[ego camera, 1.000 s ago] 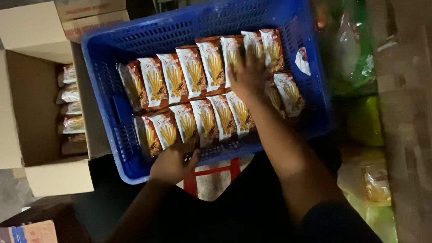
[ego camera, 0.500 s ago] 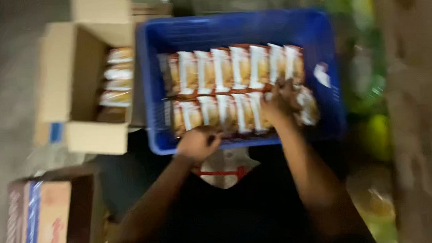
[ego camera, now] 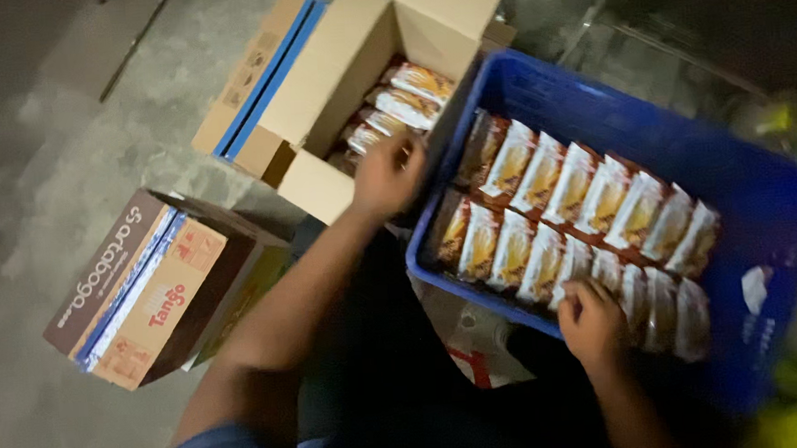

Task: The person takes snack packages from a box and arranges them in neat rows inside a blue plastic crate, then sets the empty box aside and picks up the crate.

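Concrete floor [ego camera: 60, 178], cardboard boxes [ego camera: 355, 81], blue crate [ego camera: 761, 196]

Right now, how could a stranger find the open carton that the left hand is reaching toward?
Start from the big blue crate filled with rows of snack packets. The open carton stands directly against its left side, where the left hand hovers. Unlike the closed boxes lying nearby on the floor, its flaps stand up and packets show inside.

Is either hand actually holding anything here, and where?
Left hand reaches over the open cardboard box, apparently empty. Right hand rests on the crate's packets; grip unclear.
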